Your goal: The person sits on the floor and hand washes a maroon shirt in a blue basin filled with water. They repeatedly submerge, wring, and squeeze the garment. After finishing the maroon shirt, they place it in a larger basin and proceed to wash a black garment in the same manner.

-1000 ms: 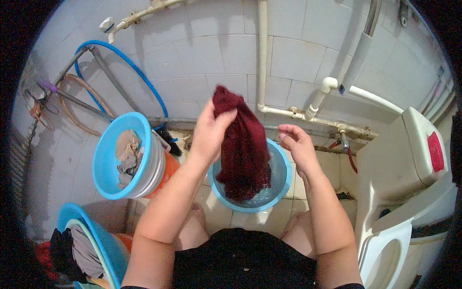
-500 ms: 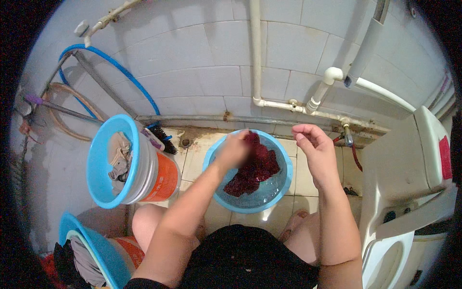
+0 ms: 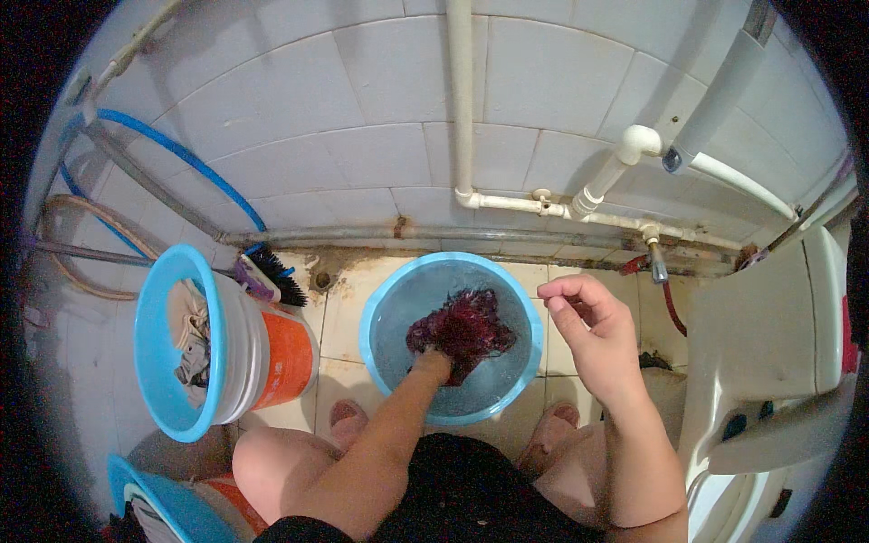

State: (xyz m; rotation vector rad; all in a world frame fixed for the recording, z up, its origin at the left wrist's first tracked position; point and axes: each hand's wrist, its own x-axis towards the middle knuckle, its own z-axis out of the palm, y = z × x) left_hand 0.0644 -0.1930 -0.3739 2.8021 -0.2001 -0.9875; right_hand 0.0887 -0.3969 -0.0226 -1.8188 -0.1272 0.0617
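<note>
A light-blue basin (image 3: 534,339) of water stands on the floor in front of me. In it spreads a dark red, wet cloth (image 3: 471,330), its edges fanned out in the water. My left hand (image 3: 433,364) reaches down into the basin at the cloth's near side; its fingers are hidden by the cloth and water, so I cannot tell whether they grip it. My right hand (image 3: 593,330) hovers just right of the basin's rim, palm turned inward. Its fingers are loosely curved, thumb close to the fingertips, and I see nothing held.
At left a blue basin (image 3: 145,362) with clothes (image 3: 192,348) sits tilted on a white-and-orange bucket (image 3: 288,357). Behind the bucket is a black-bristled brush (image 3: 279,276). Another blue basin (image 3: 172,502) is lower left. A toilet (image 3: 751,326) stands right; pipes (image 3: 507,204) and a tap (image 3: 657,258) line the wall.
My left hand has gone from the basin's far side down into the water at the near side. The red cloth has sunk and spread. My right hand stays raised beside the basin; the view has shifted.
</note>
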